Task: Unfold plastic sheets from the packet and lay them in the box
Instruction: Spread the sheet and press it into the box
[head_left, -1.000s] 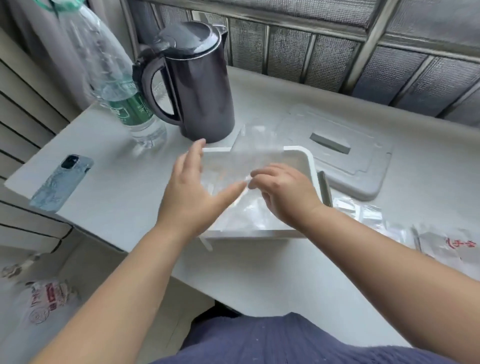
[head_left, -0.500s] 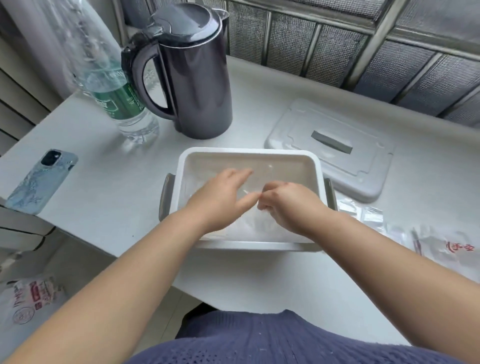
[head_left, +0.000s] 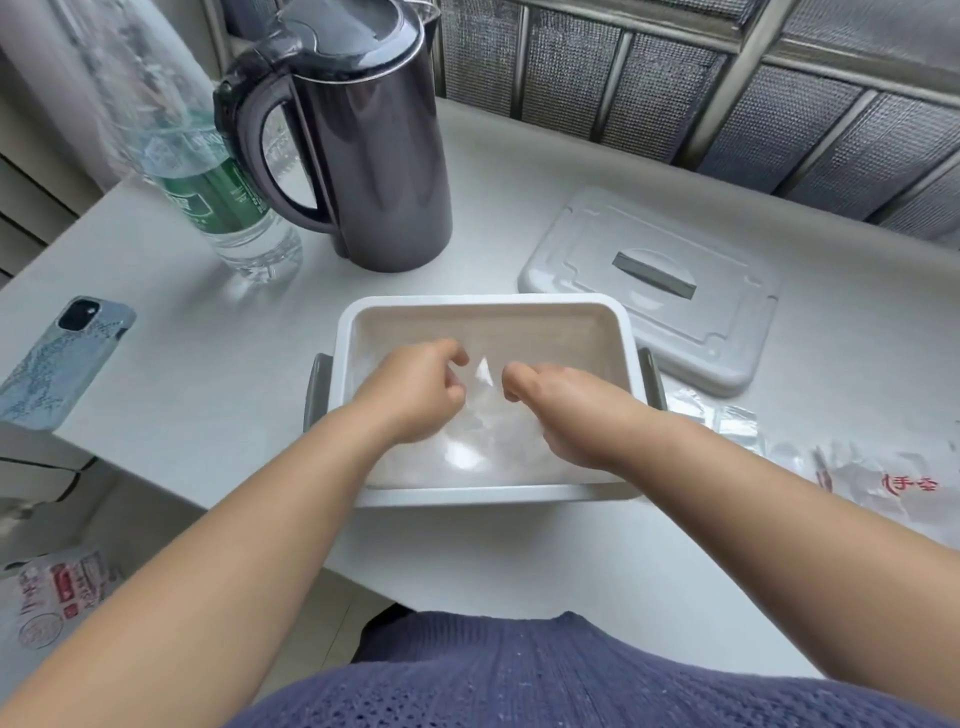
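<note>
Both hands reach into the white box (head_left: 488, 302) at the centre of the frame, on the worktop (head_left: 519, 545). The left hand (head_left: 415, 395) and right hand (head_left: 566, 410) have their fingers curled in, pinching a raised fold of the clear plastic sheet (head_left: 483, 415), which lies inside the box between them. The box lid (head_left: 649, 291) rests at upper right. The packet (head_left: 883, 488) lies at the right edge. A kettle (head_left: 374, 156) and bottle (head_left: 218, 197) stand at upper left, and a phone (head_left: 62, 358) lies at left.
</note>
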